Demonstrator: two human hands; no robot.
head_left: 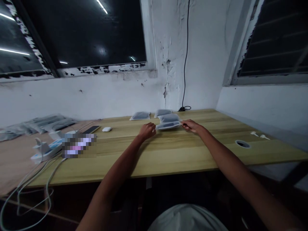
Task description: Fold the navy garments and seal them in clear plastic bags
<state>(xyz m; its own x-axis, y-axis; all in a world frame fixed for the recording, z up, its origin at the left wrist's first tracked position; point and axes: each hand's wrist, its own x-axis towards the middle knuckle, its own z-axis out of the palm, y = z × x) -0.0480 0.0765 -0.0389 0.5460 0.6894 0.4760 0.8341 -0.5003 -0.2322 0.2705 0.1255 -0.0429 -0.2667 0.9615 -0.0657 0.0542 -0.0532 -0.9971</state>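
Note:
A translucent whitish packet [169, 120] with something dark inside is stretched between my two hands above the wooden table. The fingers of my left hand [147, 131] are curled closed at its left corner. My right hand [191, 125] pinches its right corner. Just behind it, another similar packet [163, 112] lies near the wall, and one more packet [140, 115] rests to the left of that. The overlap at the held packet makes it hard to tell whether it is one packet or two.
On the wooden table [168, 160], a white case [106, 129], a dark phone [91, 129] and a power strip [49, 150] with cables are at left. Flat grey packets [45, 123] pile up at far left. Keys [264, 137] and a round hole [243, 144] are at right.

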